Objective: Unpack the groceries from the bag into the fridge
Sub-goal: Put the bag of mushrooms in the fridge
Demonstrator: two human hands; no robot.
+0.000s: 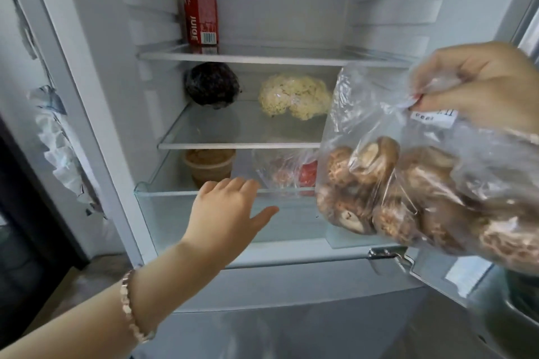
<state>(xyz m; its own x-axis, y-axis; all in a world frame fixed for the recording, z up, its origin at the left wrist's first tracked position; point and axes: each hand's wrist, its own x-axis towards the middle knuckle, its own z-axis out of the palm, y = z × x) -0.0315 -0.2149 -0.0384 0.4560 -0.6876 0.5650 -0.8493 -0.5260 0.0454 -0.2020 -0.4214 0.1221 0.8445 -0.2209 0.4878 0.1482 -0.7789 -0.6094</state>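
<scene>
The fridge [96, 114] stands open in front of me. My right hand [484, 84] pinches the top of a clear plastic bag of brown mushrooms [402, 195], which hangs in front of the fridge's right side. My left hand [230, 210] reaches with straight fingers to the front rim of the clear crisper drawer [163, 213] at the bottom. A bracelet sits on that wrist.
A red juice bottle [201, 11] stands on the top shelf. On the middle shelf lie a purple cabbage [211, 84] and a wrapped cauliflower [294, 97]. Below sit a brown tub [209, 165] and a bagged red item [291, 172]. The fridge door [493, 294] hangs open at right.
</scene>
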